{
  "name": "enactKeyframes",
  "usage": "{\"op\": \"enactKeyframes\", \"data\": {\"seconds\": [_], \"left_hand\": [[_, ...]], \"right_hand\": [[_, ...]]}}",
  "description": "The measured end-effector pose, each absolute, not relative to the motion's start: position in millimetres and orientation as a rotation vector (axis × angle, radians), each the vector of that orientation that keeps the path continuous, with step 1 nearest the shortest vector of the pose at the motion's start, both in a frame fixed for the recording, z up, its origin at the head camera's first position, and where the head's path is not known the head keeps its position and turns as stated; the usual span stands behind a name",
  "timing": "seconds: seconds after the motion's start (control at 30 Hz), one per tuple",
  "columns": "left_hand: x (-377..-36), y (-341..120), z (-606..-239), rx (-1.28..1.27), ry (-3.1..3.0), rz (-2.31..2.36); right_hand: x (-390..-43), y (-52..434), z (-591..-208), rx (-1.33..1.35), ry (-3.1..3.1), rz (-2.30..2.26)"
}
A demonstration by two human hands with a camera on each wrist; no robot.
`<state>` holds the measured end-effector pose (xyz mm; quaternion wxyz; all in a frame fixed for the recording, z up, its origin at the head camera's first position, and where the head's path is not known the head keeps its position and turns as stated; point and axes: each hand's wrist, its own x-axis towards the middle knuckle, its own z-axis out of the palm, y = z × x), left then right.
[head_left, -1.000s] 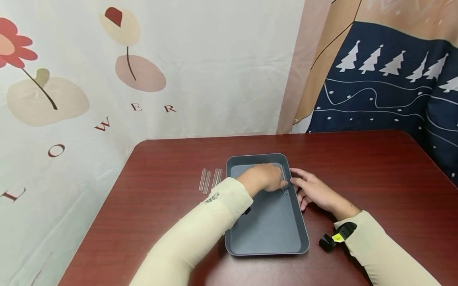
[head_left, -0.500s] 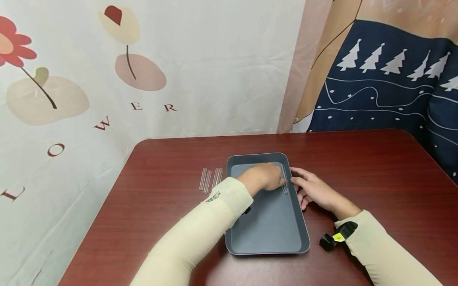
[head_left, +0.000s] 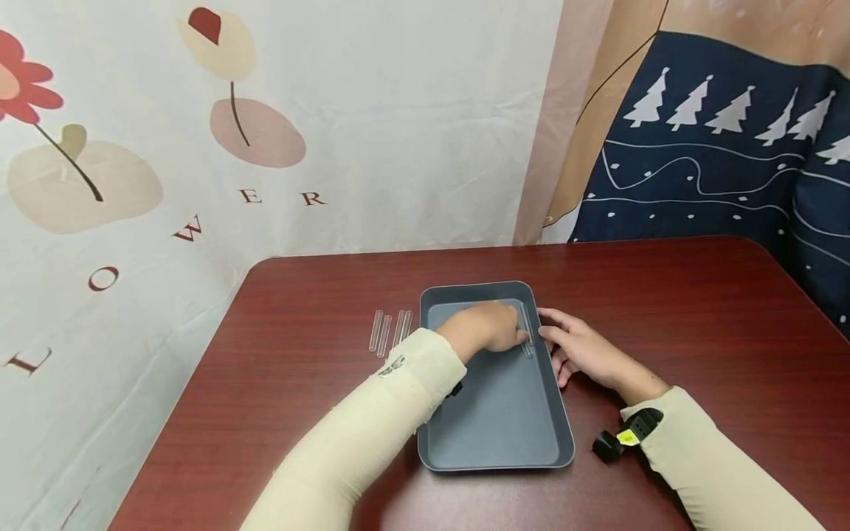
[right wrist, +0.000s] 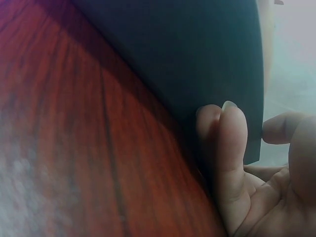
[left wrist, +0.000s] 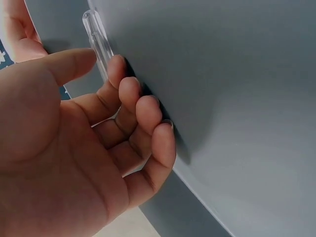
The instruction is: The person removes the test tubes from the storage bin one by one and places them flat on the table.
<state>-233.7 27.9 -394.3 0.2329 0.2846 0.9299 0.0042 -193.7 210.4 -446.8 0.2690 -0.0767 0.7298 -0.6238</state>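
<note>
While the left hand [head_left: 488,327] pinches a clear tube [left wrist: 99,39] inside the grey tray [head_left: 494,428], right of centre in the head frame, the unclenched right hand [head_left: 584,355] should steady that tray, light fingertip pressure advised.

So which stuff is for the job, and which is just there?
Probably for the job:
grey rectangular tray
thin clear tubes inside it
thin clear tubes beside it

Probably just there:
white flower-printed sheet behind
navy tree-printed cloth
</note>
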Motion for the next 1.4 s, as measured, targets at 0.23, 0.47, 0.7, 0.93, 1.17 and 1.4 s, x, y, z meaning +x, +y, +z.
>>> {"op": "enactKeyframes", "data": {"seconds": [0.23,0.47,0.7,0.93,1.17,1.4], "left_hand": [[-235,26,-395,0.766,2.54,0.049],[-237,24,-395,0.761,2.526,0.099],[-241,22,-397,0.737,2.498,0.176],[-242,22,-398,0.7,2.504,0.2],[-243,23,-398,0.683,2.502,0.21],[-245,23,-398,0.648,2.513,0.239]], "right_hand": [[-194,210,-445,-0.202,1.976,-1.679],[-194,210,-446,-0.196,1.972,-1.682],[-194,210,-447,-0.197,1.965,-1.688],[-195,210,-447,-0.197,1.961,-1.694],[-195,210,-448,-0.201,1.958,-1.692],[-195,211,-447,-0.202,1.961,-1.687]]}}
